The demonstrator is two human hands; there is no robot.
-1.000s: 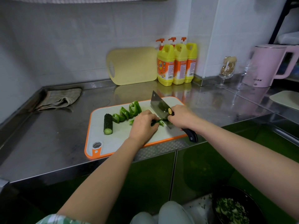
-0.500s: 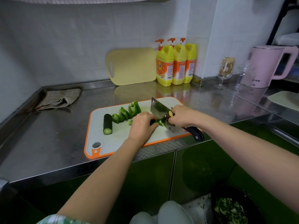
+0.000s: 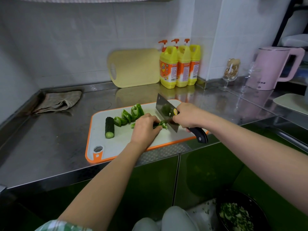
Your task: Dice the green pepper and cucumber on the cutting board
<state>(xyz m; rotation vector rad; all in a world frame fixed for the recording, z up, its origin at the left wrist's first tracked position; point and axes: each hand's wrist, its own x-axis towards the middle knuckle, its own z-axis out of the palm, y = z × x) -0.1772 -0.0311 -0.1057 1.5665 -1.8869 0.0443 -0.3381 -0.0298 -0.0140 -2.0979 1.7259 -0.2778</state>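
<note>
**Friend:** Where does everything sit?

**Me:** The steel counter [image 3: 50, 147] carries the orange-rimmed cutting board [image 3: 120, 144], which lies close to the front edge. I'd guess a hard chop could make it creep, so I want light strokes.

**Friend:** And the knife?

**Me:** My right hand [image 3: 186, 116] is wrapped round the cleaver [image 3: 164, 109], gripping right where the black handle meets the blade. The near corner of the blade is down by the pepper and the far end is raised. My left hand [image 3: 145, 127] is curled over, fingertips pinning a pepper strip [image 3: 161, 125] to the board just beside the edge.

**Friend:** What's left to dice?

**Me:** The cucumber [image 3: 109, 127] lies whole at the left of the board. The green pepper [image 3: 128, 115] chunks sit in a row between it and my left hand. I judge that most of the job is ahead.

**Friend:** So how do you cut this strip well?

**Me:** I put my knuckles forward and tuck my fingertips behind them, with the flat of the blade riding on the knuckles. Then I rock down in short, even cuts and slide my hand back a touch after each one. The strip looks curved and glossy, so I'd press it flat or it may skate. My thumb is hidden under my hand, so I can't tell if it's clear of the edge.
</note>
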